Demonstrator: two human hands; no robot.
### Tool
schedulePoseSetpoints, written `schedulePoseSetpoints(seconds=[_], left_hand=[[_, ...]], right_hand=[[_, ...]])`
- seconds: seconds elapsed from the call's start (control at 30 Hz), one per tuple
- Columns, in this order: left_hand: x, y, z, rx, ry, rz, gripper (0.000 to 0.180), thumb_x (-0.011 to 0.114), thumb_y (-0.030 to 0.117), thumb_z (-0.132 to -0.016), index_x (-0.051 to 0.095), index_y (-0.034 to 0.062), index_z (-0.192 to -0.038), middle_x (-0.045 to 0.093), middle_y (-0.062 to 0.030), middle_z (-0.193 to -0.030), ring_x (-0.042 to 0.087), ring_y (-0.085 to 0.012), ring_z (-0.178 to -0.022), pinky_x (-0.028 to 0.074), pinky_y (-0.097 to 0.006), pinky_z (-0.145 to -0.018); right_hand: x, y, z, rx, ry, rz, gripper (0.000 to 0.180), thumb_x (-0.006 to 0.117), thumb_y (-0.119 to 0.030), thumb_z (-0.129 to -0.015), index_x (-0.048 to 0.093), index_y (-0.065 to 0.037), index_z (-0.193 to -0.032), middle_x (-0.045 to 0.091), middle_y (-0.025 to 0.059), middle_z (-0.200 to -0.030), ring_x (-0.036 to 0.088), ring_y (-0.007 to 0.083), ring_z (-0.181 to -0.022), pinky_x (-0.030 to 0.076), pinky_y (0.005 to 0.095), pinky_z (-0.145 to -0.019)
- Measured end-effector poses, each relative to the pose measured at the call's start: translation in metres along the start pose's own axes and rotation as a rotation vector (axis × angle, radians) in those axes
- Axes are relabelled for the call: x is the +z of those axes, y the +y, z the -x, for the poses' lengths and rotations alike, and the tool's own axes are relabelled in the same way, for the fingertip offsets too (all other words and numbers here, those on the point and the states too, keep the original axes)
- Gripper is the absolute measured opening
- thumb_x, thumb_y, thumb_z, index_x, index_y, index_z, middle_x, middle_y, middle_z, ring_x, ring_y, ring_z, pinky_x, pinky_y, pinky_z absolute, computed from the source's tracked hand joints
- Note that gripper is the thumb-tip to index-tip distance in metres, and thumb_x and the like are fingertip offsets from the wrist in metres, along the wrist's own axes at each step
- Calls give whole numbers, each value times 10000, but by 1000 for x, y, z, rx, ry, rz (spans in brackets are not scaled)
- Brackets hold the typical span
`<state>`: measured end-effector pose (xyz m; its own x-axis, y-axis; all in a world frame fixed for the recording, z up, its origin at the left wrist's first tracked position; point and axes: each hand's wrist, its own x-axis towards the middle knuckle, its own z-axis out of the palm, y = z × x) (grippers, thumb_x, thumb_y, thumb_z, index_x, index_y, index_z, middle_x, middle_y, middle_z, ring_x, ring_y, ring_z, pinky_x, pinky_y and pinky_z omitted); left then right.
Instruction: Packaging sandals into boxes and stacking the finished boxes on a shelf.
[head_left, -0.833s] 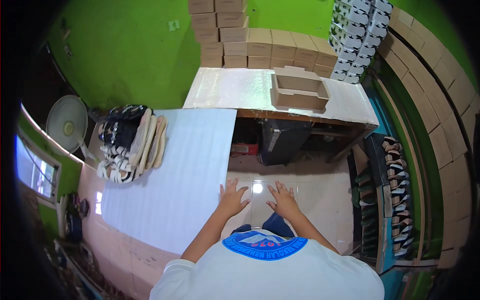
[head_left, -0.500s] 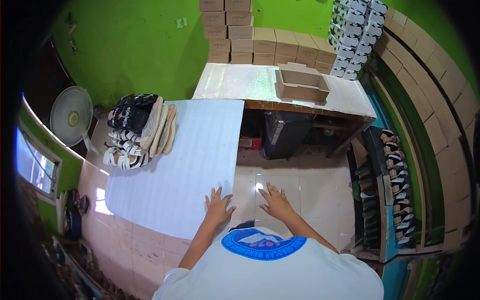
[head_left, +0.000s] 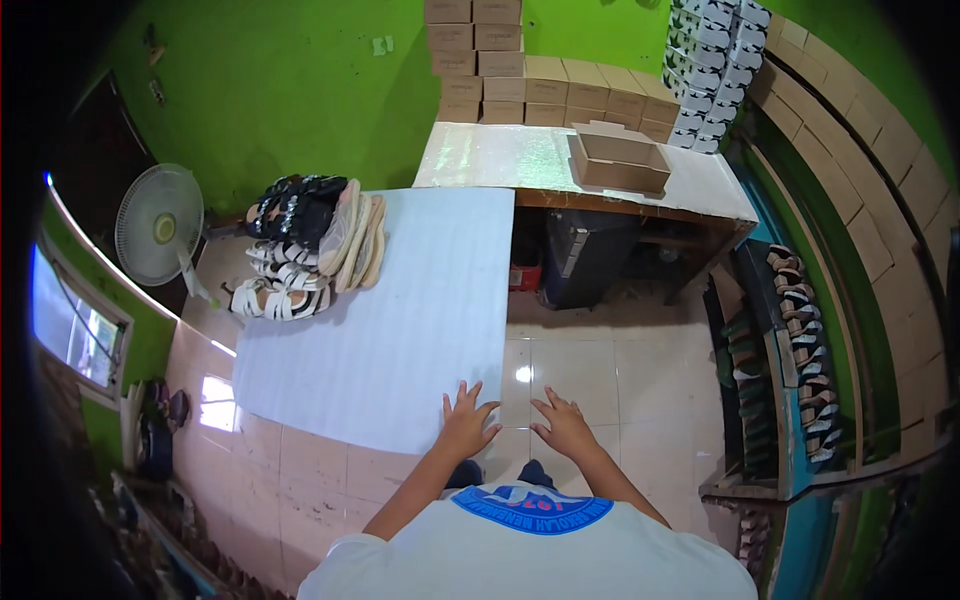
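Observation:
A large white foam sheet (head_left: pixel 390 310) lies flat on the tiled floor in front of me. My left hand (head_left: pixel 468 420) hovers with fingers spread over the sheet's near right corner. My right hand (head_left: pixel 562 422) is open too, fingers apart, above the bare tiles just right of the sheet. Neither hand holds anything. Whether the left hand touches the sheet I cannot tell.
A pile of sandals (head_left: pixel 305 245) lies at the sheet's far left, beside a standing fan (head_left: pixel 160 225). A table (head_left: pixel 500 160) with an open cardboard box (head_left: pixel 618 162) stands ahead, stacked boxes (head_left: pixel 520 75) behind it. Shelves with sandals (head_left: pixel 790 350) run along the right.
Both hands have drifted left, the left one from the tiles onto the sheet's corner. The view has shifted so the sheet and table sit further right and ahead.

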<state>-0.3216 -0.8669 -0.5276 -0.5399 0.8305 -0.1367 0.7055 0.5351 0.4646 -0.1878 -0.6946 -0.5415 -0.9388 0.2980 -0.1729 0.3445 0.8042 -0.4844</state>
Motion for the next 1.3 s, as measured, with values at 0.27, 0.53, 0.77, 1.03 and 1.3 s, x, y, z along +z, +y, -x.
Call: schedulePoseSetpoints(seconds=[0.27,0.53,0.77,1.03,1.3], left_hand=[[-60,-130,36,-10,91,-16,426,650,318,-747,559,193,-1144,263,-178,-1391,116,-410,-1321,91,-633,-1003],[-178,-322,76,-245,342,-33,466,654,292,-750,518,187,-1184,256,-168,-1402,146,-400,-1319,112,-625,-1004],[-263,-448,64,-455,471,-154,889,755,321,-620,286,158,-1357,154,-153,-1442,86,-381,-1336,96,-599,-1026],[-311,-517,21,-599,170,-363,1130,833,349,-458,216,204,-1393,133,-130,-1455,63,-376,-1341,93,-597,-1037],[-320,-534,8,-481,63,-350,1010,854,331,-380,413,245,-1285,216,-132,-1425,84,-375,-1338,91,-600,-1037]], right_hand=[[33,-113,-63,-53,157,27,370,593,-233,-796,557,-118,-1146,445,153,-1280,430,317,-1167,298,518,-976],[76,-254,-186,-251,201,-89,393,599,-247,-797,539,-104,-1158,483,151,-1243,454,315,-1139,330,468,-968],[102,-323,-274,-341,184,-128,466,628,-275,-766,517,-49,-1158,527,162,-1124,507,325,-1029,419,396,-863],[120,-367,-327,-92,219,-3,557,674,-350,-719,503,-74,-1171,498,133,-1051,474,333,-977,417,403,-836],[121,-389,-338,122,113,-15,643,710,-369,-673,466,-128,-1216,511,111,-1105,452,314,-1028,357,453,-879]])
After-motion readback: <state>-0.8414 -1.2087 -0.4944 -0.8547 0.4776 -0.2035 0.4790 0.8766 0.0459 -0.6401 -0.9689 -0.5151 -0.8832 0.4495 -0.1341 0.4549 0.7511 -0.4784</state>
